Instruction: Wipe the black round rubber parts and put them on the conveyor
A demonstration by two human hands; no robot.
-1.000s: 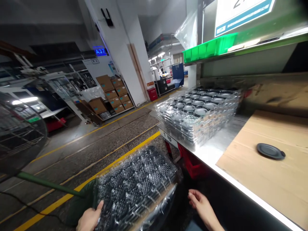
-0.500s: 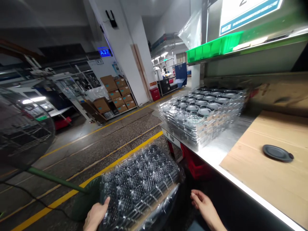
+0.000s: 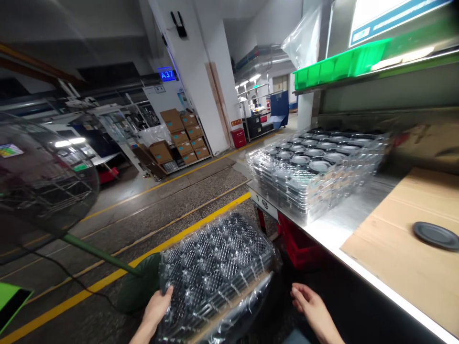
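Observation:
Low in the middle of the view, a stack of clear plastic blister trays point(image 3: 215, 267) with round pockets sits in a carton lined with a plastic bag. At its left edge is my left hand point(image 3: 156, 308), the thumb over the rim and the other fingers hidden. To the right, my right hand point(image 3: 310, 306) hovers apart from the carton, loosely bent and holding nothing I can see. A second tray stack point(image 3: 315, 177) stands on the metal bench, dark round parts in its top pockets. A black round lid-like piece point(image 3: 435, 235) lies on the cardboard sheet point(image 3: 398, 258).
The metal bench point(image 3: 346, 224) runs along the right, with a red bin point(image 3: 299, 246) beneath it. A green plastic bin point(image 3: 337, 67) sits on the shelf above. On the left stand a fan point(image 3: 50, 181) and its green base point(image 3: 139, 286). Cardboard boxes point(image 3: 184, 138) are stacked farther back.
The view has swung slightly left, so the bench and trays appear farther right. My left hand stays at the tray edge; my right hand remains beside the carton.

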